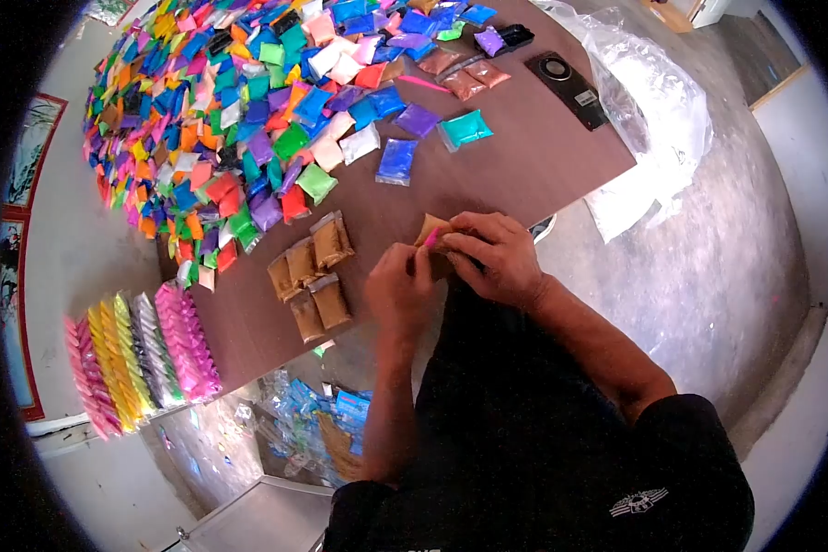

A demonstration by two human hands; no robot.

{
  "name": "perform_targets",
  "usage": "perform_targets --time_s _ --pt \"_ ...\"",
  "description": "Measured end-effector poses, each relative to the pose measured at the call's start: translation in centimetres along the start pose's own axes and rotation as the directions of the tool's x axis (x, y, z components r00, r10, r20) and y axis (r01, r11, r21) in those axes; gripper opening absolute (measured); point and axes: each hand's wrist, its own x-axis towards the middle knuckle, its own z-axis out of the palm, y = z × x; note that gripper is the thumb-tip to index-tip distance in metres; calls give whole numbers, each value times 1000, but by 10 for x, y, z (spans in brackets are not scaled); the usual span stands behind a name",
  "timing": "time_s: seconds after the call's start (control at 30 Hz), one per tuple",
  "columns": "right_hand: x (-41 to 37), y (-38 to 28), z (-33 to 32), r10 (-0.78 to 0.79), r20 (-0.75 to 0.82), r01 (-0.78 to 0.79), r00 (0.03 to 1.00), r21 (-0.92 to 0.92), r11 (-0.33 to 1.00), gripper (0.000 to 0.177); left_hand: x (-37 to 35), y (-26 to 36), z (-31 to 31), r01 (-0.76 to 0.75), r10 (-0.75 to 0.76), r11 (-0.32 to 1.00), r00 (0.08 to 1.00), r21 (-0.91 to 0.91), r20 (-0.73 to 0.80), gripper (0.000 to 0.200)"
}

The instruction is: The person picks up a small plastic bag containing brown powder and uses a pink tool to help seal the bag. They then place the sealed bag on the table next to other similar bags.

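Observation:
Both hands meet at the table's front edge around a brown packet (439, 264) with a bright pink piece (431, 238) at its top. My left hand (401, 285) is closed on the packet's left side, slightly blurred. From the right, my right hand (495, 255) pinches the packet's upper part with bent fingers. Parts of the packet are hidden behind the fingers. To the left of my hands, several brown packets (329, 244) lie in a small group on the brown table (377, 207).
Many colourful packets (221, 120) cover the table's far left. A black scale (566, 87) lies at the back right beside clear plastic sheeting (658, 120). Rows of twisted coloured packs (138, 359) stand at the left edge. Plastic wrappers (308, 414) lie below the table.

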Motion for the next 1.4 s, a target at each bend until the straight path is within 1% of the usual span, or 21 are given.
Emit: perform_targets --time_s 0.1,0.17,0.27,0.37,0.47,0.6,0.7,0.77,0.8,0.87,0.9,0.97,1.0,1.07,1.1,1.17,1.2,1.27,1.3,1.37,1.4 --pt "2 -1 5 -19 12 19 1000 -19 1000 29 6 -8 -5 -11 12 999 999 39 -31 18" --pt "1 0 8 12 20 -11 1000 -48 999 26 11 -14 -4 -53 55 998 994 29 -92 19" --pt "1 -1 6 3 7 -2 1000 -56 998 25 13 -18 -4 -53 58 998 987 36 -152 18" --pt "0 1 9 12 -3 -12 1000 -57 998 24 6 -11 -6 -9 3 999 994 -49 -113 18" --pt "1 2 11 21 -20 -22 1000 -35 999 24 -3 4 -2 -27 28 999 996 21 -84 17" --pt "2 3 8 -13 7 14 1000 -53 998 23 8 -19 8 -20 14 999 992 -46 -122 19" --pt "6 -1 8 16 1 -16 1000 -53 998 23 15 -31 5 -49 52 999 984 24 -170 18" --pt "7 -4 4 69 27 -70 997 29 997 24 14 -31 3 -78 63 995 973 -59 -222 18" --pt "8 -2 4 70 28 -71 997 29 997 24 12 -30 2 -77 62 995 973 -59 -221 18" --pt "15 5 5 -24 -17 24 1000 16 1000 27 3 -26 -1 39 -78 980 978 -196 -194 17" --pt "19 7 4 -23 -15 23 1000 16 1000 27 -1 -25 -2 42 -80 980 978 -196 -193 17" --pt "27 12 -1 -121 133 124 984 -17 992 30 -7 -22 -3 107 -161 955 971 -277 -179 19" --pt "28 14 0 -124 136 127 983 -16 992 30 -8 -22 -3 108 -163 954 970 -278 -181 19" --pt "27 16 3 -108 253 125 961 -53 991 30 -10 -22 -5 104 -182 926 965 -364 -186 19" --pt "27 15 3 -111 255 128 961 -52 990 30 -10 -21 -7 105 -184 925 965 -365 -189 19" --pt "24 8 0 63 233 -46 971 -74 996 29 -11 -17 -10 115 -180 945 964 -307 -193 18" --pt "24 6 -2 65 233 -48 970 -77 996 29 -12 -15 -9 114 -179 944 965 -309 -191 18" --pt "22 0 -3 153 233 -128 960 -119 985 30 -16 -12 -6 114 -172 938 973 -327 -154 19" --pt "21 -1 -2 154 233 -129 960 -119 984 30 -16 -9 -2 114 -172 938 973 -327 -153 19" --pt "20 -1 0 134 123 -122 983 -98 988 29 -14 -1 6 42 -92 958 982 -285 -162 21" --pt "20 -1 2 133 124 -121 983 -97 988 29 -12 2 8 43 -93 958 982 -284 -163 21"
